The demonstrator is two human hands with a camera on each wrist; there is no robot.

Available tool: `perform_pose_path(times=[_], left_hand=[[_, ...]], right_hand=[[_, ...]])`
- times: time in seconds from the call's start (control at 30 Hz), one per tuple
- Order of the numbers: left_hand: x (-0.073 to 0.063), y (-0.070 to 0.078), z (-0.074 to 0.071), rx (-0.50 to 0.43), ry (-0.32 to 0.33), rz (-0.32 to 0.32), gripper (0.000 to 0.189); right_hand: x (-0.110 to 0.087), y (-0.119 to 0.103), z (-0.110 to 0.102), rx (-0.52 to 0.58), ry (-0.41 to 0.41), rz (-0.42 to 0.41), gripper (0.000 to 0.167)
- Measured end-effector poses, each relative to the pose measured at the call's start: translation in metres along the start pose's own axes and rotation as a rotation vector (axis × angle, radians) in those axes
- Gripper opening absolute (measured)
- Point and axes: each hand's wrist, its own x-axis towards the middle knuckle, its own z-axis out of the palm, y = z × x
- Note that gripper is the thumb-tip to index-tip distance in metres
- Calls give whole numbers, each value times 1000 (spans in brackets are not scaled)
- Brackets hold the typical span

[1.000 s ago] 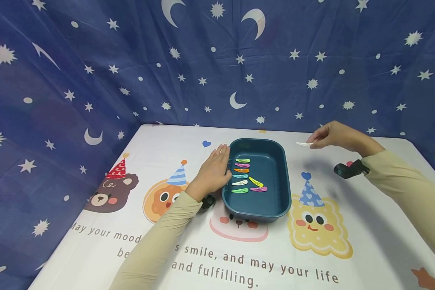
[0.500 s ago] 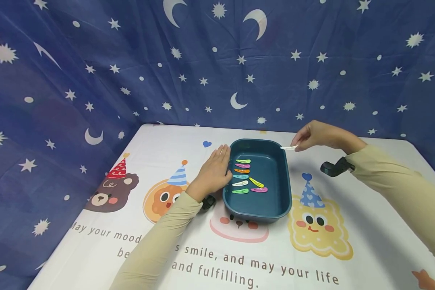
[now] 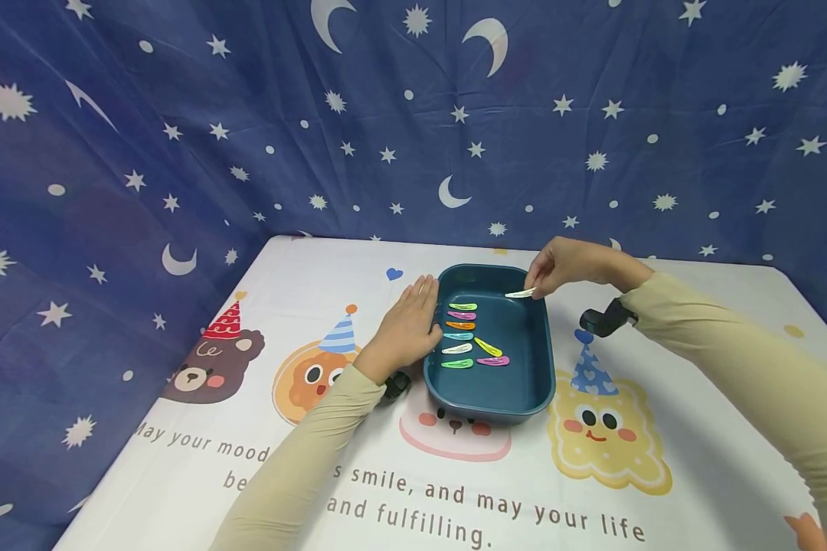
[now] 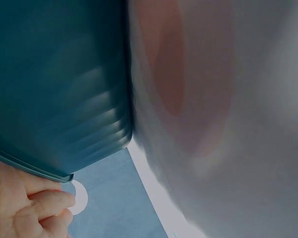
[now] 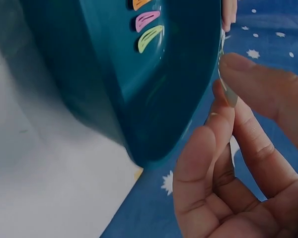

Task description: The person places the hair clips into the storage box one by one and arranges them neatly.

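A deep teal tray (image 3: 524,394) stands on the table with several coloured snap hair clips lying on its floor. Six of these, from a lime hair clip (image 3: 463,306) down to a green hair clip (image 3: 458,363), form a column along the left side. Beside them lie a yellow hair clip (image 3: 488,347) and a pink hair clip (image 3: 493,361). My right hand (image 3: 558,264) pinches a white hair clip (image 3: 520,293) between thumb and fingers, over the tray's far right corner. Against the tray's left rim rests my left hand (image 3: 405,325), its fingers straight.
The tray stands on a white cartoon-printed tablecloth (image 3: 344,490). A blue star-patterned curtain (image 3: 400,115) hangs behind and to the left of the table. A black wrist device (image 3: 608,317) sits under the right forearm.
My right hand has moved left with the white hair clip, from right of the tray to above its far right corner. The left hand and the clips in the tray stay put.
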Motion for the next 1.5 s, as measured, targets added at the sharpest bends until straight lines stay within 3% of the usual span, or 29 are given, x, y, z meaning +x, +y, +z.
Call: perform_pose_path(times=[0.23,0.73,1.5], left_hand=[[-1,0,0,2,-6,-1,72],[0,0,1,4,0,0,72],[0,0,-1,1,0,6,71]], right_hand=[[12,-7,7,-21,-41,14,15],[36,-13,29,-96,-33,65,10],[46,-27,48,-203,-81,103,5]])
